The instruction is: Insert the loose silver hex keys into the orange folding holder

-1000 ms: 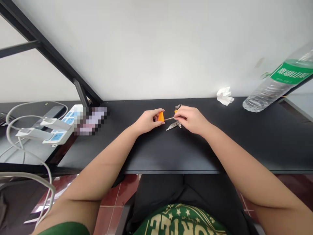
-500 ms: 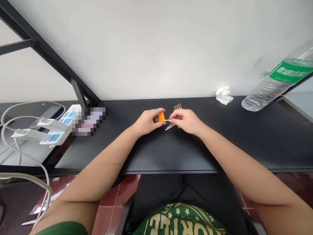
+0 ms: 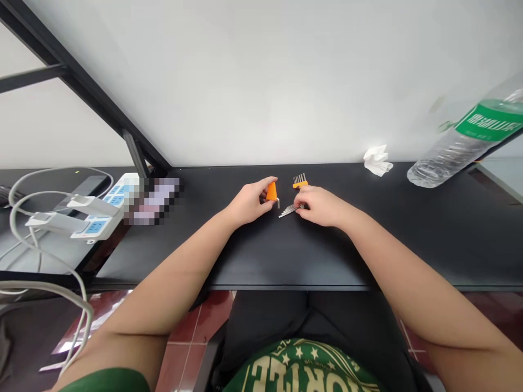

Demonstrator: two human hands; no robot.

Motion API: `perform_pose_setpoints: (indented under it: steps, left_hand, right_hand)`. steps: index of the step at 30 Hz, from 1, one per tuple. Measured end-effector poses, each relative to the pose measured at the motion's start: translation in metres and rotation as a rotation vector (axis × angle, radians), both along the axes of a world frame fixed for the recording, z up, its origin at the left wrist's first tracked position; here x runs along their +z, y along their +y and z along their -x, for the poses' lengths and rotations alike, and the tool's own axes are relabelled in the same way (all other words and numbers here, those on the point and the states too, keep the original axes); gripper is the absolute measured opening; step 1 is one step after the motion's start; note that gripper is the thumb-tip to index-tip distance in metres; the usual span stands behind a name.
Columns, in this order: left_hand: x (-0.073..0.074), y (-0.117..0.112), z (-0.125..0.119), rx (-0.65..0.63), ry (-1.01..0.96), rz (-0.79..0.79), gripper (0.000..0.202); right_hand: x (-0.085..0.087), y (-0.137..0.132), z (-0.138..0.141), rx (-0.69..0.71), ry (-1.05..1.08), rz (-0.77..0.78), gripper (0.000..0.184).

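My left hand is closed around an orange hex key holder. One bent hex key sticks out of the holder's right end. On the black table, several loose silver hex keys lie in a small fanned pile. My right hand is over the right part of this pile, its thumb and index finger pinched on a hex key there; the fingers partly hide it. Just behind that hand lies a second orange holder with several metal bits standing in a row.
A crumpled white tissue and a large plastic bottle with a green label are at the back right. To the left are a white power strip with plugs and cables, a blurred-out item and a black metal frame.
My right hand has let go of the hex key at the left holder and moved right, down to the loose pile. That key now stays in the holder, and the second holder is more exposed.
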State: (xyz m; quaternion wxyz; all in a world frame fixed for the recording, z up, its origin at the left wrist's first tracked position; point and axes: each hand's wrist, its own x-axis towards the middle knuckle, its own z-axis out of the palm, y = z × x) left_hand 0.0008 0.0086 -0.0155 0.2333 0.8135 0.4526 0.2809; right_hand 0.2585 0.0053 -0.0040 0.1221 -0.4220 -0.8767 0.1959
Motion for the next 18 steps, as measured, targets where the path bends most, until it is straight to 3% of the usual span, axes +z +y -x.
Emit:
perform_pose_setpoints:
  steps: [6, 10, 18]
  left_hand:
    - [-0.002, 0.002, 0.003, 0.010, 0.010, -0.013, 0.058]
    - [-0.003, 0.003, 0.003, 0.010, -0.006, 0.003, 0.057]
    - [0.000, 0.002, 0.002, -0.027, -0.016, -0.008, 0.052]
  right_hand:
    - [0.005, -0.006, 0.004, 0.033, -0.251, -0.037, 0.017]
    - [0.006, -0.009, 0.006, 0.016, -0.262, -0.088, 0.009]
    - [0.001, -0.010, 0.008, 0.036, -0.244, -0.113, 0.015]
